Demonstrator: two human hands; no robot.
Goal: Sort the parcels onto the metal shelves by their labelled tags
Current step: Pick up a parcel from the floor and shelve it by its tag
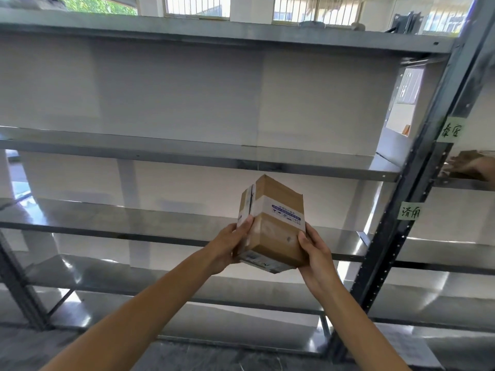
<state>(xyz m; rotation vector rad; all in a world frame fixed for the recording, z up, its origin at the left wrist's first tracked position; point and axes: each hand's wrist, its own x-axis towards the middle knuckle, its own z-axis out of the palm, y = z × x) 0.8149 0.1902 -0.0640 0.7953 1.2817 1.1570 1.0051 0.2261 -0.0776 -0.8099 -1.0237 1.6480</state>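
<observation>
A small brown cardboard parcel [276,223] with white printed tape bands is held up in front of the metal shelves [187,153]. My left hand [230,246] grips its left side and my right hand [317,257] grips its lower right corner. The parcel is tilted, in the air just in front of the third shelf board [134,223]. Two green handwritten tags, an upper tag [452,132] and a lower tag [410,211], are stuck on the dark upright post [428,156] to the right.
On the neighbouring rack at the far right, another person's hand [474,167] rests on a brown parcel [467,159]. Shelf boards run across the whole view at several heights. Barred windows [316,9] line the wall above the top shelf.
</observation>
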